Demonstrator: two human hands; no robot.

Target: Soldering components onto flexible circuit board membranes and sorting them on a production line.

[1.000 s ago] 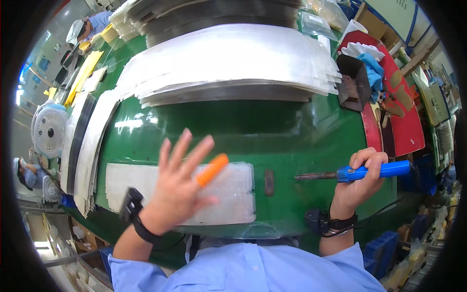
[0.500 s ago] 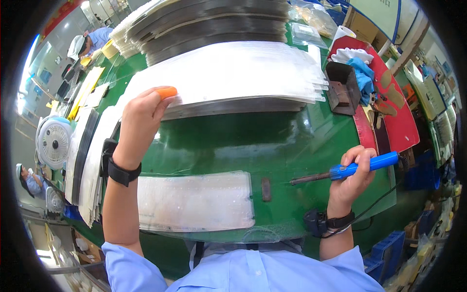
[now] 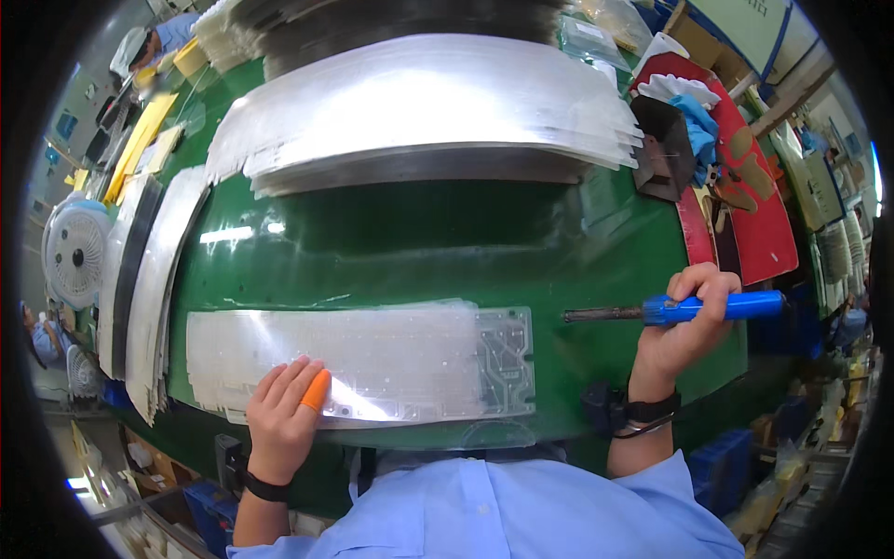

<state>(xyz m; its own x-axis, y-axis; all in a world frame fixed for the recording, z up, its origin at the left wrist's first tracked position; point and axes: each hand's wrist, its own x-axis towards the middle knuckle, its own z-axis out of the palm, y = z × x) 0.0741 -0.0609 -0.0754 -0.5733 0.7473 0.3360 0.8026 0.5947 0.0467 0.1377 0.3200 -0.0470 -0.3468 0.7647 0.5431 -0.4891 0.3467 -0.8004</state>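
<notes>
Left hand: I am seeing the left hand (image 3: 287, 410) pressing its fingers, held close together, onto the near edge of the pale sheets; an orange finger cover (image 3: 316, 388) is sheathing one finger.
Right hand: the right hand (image 3: 681, 340) is closing around the blue handle of a slim tool (image 3: 756, 305), well apart from the left.
Tool shaft: the dark metal shaft is pointing left, toward the sheets; I am not managing to tell whether its tip is touching anything.
Pale sheets: the pale sheets (image 3: 372, 340) are lying flat along the near side of the green tabletop (image 3: 419, 238).
Patterned sheet: a clear sheet with line tracks (image 3: 507, 363) is showing past their right end; I am not telling from here whether it is lying over or under them.
Far stack: a broad stack of glossy sheets (image 3: 428, 93) is sitting beyond, across the middle.
Right side: a dark open box (image 3: 663, 154) is standing beside a blue cloth (image 3: 697, 130) and a red board (image 3: 768, 214).
Left side: more sheets (image 3: 168, 289) are lining the edge, with a white fan (image 3: 76, 253) facing in near them.
</notes>
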